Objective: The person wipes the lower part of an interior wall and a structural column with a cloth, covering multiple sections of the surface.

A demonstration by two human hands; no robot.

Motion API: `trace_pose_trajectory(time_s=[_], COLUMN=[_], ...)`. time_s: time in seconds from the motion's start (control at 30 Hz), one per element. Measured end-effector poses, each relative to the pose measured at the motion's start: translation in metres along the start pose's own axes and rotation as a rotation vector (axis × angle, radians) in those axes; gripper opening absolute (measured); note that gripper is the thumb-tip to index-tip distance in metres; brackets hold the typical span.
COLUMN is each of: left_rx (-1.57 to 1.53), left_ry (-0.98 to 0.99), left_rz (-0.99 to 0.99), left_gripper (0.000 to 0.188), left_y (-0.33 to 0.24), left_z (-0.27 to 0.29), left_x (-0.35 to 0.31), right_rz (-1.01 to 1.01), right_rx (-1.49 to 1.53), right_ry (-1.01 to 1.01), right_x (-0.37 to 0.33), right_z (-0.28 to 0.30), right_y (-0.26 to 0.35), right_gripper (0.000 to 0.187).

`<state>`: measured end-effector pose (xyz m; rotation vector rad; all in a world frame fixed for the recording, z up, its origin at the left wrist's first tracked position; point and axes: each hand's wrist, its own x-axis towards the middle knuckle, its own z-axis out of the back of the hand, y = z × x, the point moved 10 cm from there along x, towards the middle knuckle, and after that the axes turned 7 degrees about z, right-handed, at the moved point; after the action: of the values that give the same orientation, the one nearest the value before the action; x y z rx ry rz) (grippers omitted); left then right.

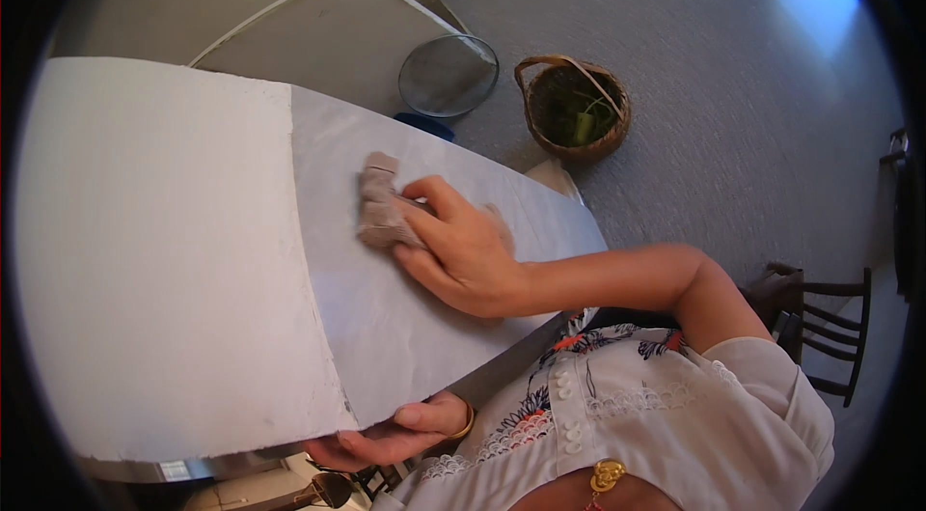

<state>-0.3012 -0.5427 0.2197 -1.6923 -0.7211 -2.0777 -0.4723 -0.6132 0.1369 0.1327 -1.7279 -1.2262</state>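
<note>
My right hand (pixel 468 255) is closed around a crumpled brown-grey cloth (pixel 384 207). It presses the cloth on the pale grey, faintly veined slab (pixel 386 337), and the fingers look slightly blurred. At the slab's near edge, by its seam with a white panel (pixel 164 260), lies my left hand (pixel 410 426), a gold bangle on its wrist. Its fingers are stretched out and apart along the edge, partly hidden below, with nothing visible in them.
Beyond the slab stand a round, see-through disc (pixel 449 75) and a woven basket (pixel 612 139) with green vegetables on the floor. A dark wooden chair (pixel 834 328) is at the right. A shiny metal rim (pixel 174 469) shows at the lower left.
</note>
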Motion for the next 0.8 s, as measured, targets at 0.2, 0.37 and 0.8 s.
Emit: trace_pose_trajectory(time_s=[0.2,0.37,0.8], left_rx=[-0.065,-0.062,-0.067], left_ry=[-0.027,0.028,0.041], left_rz=[-0.043,-0.064,-0.097], left_gripper=[0.048,0.047,0.047], left_y=[-0.012,-0.020,-0.023], left_z=[-0.005,-0.005,-0.007], left_x=[0.009,0.017,0.014], right_rz=[0.001,-0.405,-1.132], right_rx=[0.043,-0.150,-0.161], right_ry=[-0.152,-0.122,0.306], right_x=[0.052,0.018,-0.211], right_z=[-0.005,-0.012,-0.014], right_y=[-0.054,-0.180,-0.336], right_gripper=[0.026,0.031,0.051])
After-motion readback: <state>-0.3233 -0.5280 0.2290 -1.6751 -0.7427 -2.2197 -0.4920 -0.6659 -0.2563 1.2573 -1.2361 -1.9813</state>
